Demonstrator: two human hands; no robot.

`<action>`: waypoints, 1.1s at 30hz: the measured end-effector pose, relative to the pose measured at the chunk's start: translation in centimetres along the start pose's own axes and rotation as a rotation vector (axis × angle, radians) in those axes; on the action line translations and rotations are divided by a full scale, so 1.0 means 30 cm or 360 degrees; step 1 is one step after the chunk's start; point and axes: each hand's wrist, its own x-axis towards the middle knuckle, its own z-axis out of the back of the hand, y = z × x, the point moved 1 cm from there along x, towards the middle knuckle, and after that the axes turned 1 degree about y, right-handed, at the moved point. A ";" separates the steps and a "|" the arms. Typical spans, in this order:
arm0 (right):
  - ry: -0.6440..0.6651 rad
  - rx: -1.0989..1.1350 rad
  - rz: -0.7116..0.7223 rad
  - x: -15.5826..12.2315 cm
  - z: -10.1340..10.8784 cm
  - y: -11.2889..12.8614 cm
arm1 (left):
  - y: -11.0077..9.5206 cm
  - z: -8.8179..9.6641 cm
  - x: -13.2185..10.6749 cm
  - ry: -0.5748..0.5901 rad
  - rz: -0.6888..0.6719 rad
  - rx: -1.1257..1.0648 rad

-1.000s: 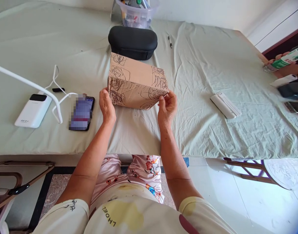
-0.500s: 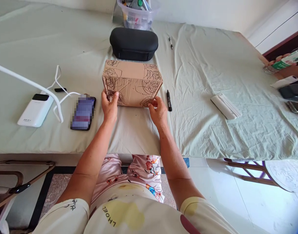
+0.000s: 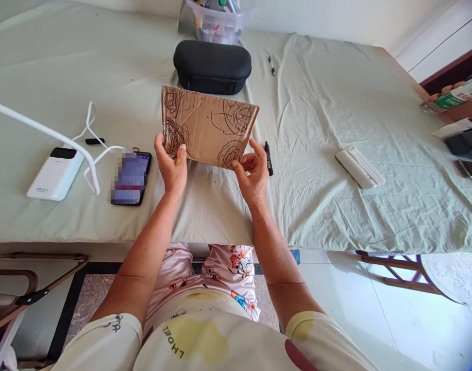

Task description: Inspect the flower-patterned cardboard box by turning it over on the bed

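A brown cardboard box, scribbled with dark swirls at its corners, is tilted so one broad face points at me. My left hand grips its lower left corner, thumb on the face and fingers round the side. At the lower right corner, my right hand holds the box with the thumb at the bottom edge; the other fingers are partly curled beside it. A black marker lies just right of my right hand. Directly behind the box sits a black zippered case.
Left on the green cloth are a white power bank, a phone and a white stand arm with cable. A pen and a clear bin lie behind; a pale case and several items stand right.
The box has been tipped up, so its top face no longer shows and its broad front face does. My right hand's fingers have loosened and spread a little.
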 end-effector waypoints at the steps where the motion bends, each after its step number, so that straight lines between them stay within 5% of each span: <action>1: -0.0008 -0.0002 0.0039 0.001 0.003 0.006 | -0.001 0.002 0.000 0.0010 0.0013 0.0014; 7: 0.0004 -0.0178 0.0176 0.012 0.027 0.025 | -0.037 0.013 -0.003 -0.0020 0.0034 0.0039; 17: -0.0185 -0.0067 0.0025 0.016 0.026 0.000 | -0.116 0.011 -0.030 0.0068 -0.0184 0.0271; 23: -0.0064 0.0016 0.0148 0.005 0.006 0.038 | -0.131 -0.008 -0.054 0.0137 -0.0273 0.0390; 29: 0.0275 0.0063 0.0210 -0.021 -0.024 0.070 | -0.144 -0.038 -0.077 0.0454 -0.0500 0.0259; 33: 0.0309 0.0054 0.0287 -0.028 -0.037 0.079 | -0.156 -0.057 -0.108 0.0567 -0.0693 0.0277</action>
